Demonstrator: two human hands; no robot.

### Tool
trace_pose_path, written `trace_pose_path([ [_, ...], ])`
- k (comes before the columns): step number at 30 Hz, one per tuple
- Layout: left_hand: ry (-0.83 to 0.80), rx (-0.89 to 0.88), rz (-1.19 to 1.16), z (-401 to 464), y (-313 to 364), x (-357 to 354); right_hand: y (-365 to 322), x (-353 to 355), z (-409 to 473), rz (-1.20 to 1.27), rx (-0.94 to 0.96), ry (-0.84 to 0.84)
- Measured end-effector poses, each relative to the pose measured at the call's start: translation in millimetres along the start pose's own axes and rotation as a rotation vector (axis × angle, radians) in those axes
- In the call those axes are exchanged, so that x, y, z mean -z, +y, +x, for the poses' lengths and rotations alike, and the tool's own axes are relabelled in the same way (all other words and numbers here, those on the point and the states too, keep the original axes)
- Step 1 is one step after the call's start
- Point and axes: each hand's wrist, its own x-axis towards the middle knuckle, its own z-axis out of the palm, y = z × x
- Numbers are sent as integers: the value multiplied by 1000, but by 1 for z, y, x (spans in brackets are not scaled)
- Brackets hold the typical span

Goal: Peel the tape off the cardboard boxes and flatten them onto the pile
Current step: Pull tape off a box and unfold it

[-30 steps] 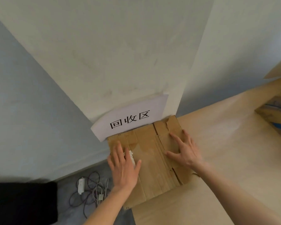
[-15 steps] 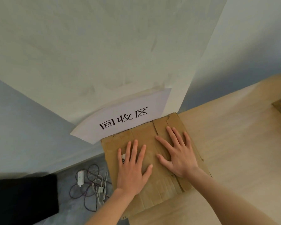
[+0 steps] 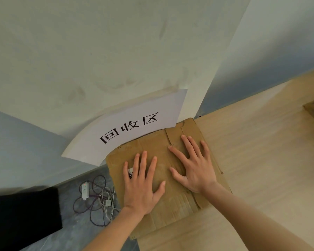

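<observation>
Against the wall, under a white paper sign (image 3: 134, 129), flattened cardboard (image 3: 163, 160) lies on the wooden table (image 3: 261, 160) corner; the left hand (image 3: 141, 185) and right hand (image 3: 194, 167) press flat on it, fingers spread.

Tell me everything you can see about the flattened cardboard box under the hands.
The flattened cardboard box is brown and creased, with fold lines and notched flaps. It lies flat on the pale wooden table, its left part overhanging the edge, its far edge below the white paper sign. The left hand and right hand press on it, fingers spread.
</observation>
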Motion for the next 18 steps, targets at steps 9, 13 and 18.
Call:
trace_pose_path([
  [9,-83,47,21,-1,6,15,-10,22,0,-66,-38,-161],
  [13,-123,60,-54,1,6,41,-15,52,1,-6,-104,-270],
  [18,-68,62,-133,-19,11,85,-31,98,-34,-15,-196,-281],
])
